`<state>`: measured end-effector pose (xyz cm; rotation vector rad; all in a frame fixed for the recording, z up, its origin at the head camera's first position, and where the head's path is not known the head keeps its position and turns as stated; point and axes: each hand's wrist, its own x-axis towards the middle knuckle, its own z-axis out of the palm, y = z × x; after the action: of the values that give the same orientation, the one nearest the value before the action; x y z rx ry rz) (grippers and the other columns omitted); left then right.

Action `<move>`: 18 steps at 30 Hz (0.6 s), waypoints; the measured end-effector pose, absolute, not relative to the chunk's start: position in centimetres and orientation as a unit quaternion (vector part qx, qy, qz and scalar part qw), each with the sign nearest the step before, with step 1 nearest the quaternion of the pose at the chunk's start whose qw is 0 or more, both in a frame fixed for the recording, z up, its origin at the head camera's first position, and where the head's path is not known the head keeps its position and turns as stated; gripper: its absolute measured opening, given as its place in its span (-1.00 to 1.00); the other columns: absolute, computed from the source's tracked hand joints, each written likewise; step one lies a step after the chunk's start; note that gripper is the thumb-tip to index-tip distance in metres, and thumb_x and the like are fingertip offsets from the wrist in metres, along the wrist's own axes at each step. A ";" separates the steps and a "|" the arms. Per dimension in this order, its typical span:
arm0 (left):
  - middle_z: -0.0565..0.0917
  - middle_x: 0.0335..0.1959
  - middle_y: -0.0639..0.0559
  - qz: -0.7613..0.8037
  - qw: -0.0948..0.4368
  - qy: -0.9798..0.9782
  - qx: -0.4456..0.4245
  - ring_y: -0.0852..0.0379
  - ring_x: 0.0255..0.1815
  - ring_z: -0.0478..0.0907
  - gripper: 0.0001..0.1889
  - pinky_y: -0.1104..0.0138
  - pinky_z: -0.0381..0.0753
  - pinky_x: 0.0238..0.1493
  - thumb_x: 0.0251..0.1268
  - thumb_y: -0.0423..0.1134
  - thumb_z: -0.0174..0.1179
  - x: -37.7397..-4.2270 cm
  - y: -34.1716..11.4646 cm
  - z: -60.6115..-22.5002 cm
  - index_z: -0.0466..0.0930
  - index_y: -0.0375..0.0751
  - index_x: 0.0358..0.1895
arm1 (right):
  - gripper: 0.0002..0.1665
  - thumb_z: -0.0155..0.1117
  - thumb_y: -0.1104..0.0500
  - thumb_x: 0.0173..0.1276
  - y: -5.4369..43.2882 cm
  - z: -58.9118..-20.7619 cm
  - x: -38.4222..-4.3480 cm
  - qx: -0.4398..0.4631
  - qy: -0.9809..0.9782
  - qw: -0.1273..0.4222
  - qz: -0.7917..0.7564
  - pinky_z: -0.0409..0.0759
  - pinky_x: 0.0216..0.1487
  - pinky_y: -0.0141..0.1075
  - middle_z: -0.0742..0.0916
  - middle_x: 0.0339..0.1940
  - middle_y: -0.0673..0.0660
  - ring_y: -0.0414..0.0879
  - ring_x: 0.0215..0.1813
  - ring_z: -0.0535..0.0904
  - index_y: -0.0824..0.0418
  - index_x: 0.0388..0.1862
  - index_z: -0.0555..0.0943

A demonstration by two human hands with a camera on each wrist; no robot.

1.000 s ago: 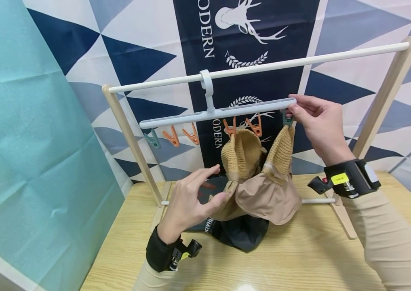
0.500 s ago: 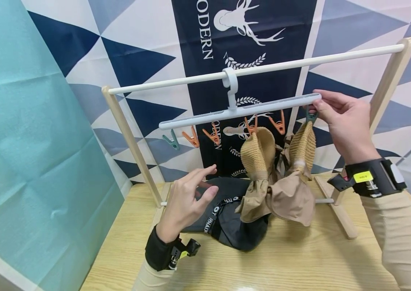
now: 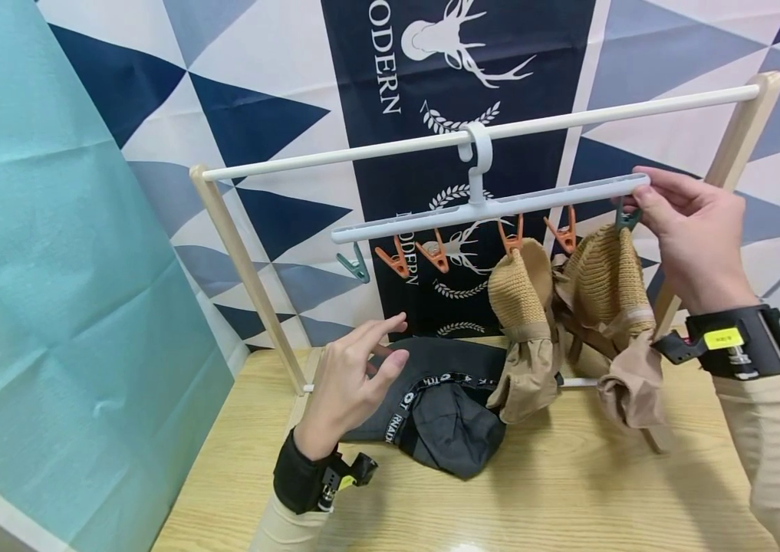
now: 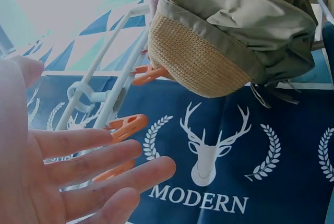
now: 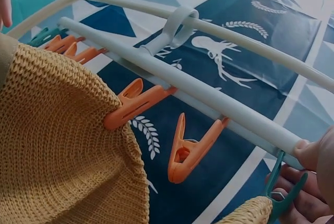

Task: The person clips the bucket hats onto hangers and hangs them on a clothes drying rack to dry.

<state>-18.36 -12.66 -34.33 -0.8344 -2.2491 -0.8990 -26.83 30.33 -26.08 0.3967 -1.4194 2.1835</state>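
My right hand (image 3: 696, 234) pinches the right end of a pale blue clip hanger (image 3: 541, 202), whose hook (image 3: 481, 149) sits over the white rod. From it hangs a tan sun hat (image 3: 524, 368) of woven straw and cloth. One orange clip (image 3: 511, 234) grips its straw edge; the green clip (image 3: 627, 218) beside my right fingers grips another part. An orange clip (image 5: 190, 153) between them hangs without cloth. My left hand (image 3: 355, 376), fingers spread and holding nothing, hovers left of the hat. In the left wrist view, its fingers (image 4: 120, 174) overlap the orange clips.
A wooden-ended drying rack (image 3: 241, 268) stands on the wooden table (image 3: 534, 498). Beneath the hanger lies a dark fabric hat (image 3: 459, 429) with a lettered band. Several clips, including a green clip (image 3: 355, 264), dangle at the hanger's left. A patterned cloth (image 3: 265, 77) covers the wall behind.
The hanger has slid rightward along the rod with my right hand at its end. The tan hat has swung along with it, uncovering more of the dark hat. My left hand has barely moved.
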 end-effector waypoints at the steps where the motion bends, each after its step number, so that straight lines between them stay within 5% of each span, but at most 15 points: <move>1: 0.90 0.20 0.01 -0.335 0.285 -0.842 -0.311 0.14 -0.22 0.89 -0.36 0.48 0.67 -0.34 0.77 0.27 -0.03 -18.3 -12.6 -34.3 0.72 -0.09 0.47 | -0.63 0.49 0.38 0.50 30.4 -26.1 -26.8 0.143 -0.526 0.248 0.801 0.81 0.04 -0.47 0.97 -0.13 0.08 -0.18 -0.19 0.92 0.36 0.25 0.82; 9: 0.90 0.17 -0.02 -0.338 0.283 -0.841 -0.313 0.14 -0.24 0.88 -0.44 0.48 0.70 -0.34 0.76 0.15 0.05 -18.2 -12.9 -34.3 0.73 -0.12 0.47 | -0.61 0.50 0.32 0.52 30.3 -27.0 -26.6 0.137 -0.556 0.240 0.784 0.80 0.04 -0.50 0.96 -0.11 0.00 -0.23 -0.16 0.92 0.31 0.28 0.82; 18: 0.90 0.16 -0.10 -0.341 0.283 -0.838 -0.317 0.09 -0.24 0.89 -0.34 0.47 0.70 -0.35 0.81 0.27 -0.05 -18.3 -13.2 -34.4 0.73 -0.15 0.46 | -0.65 0.48 0.28 0.55 29.6 -28.6 -26.8 0.138 -0.577 0.215 0.776 0.79 0.02 -0.52 0.97 -0.11 -0.06 -0.28 -0.13 0.92 0.20 0.26 0.83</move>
<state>-18.28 -13.24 -34.35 -0.8494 -2.2440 -0.9117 -26.81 29.64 -28.56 0.3827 -1.5998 2.1511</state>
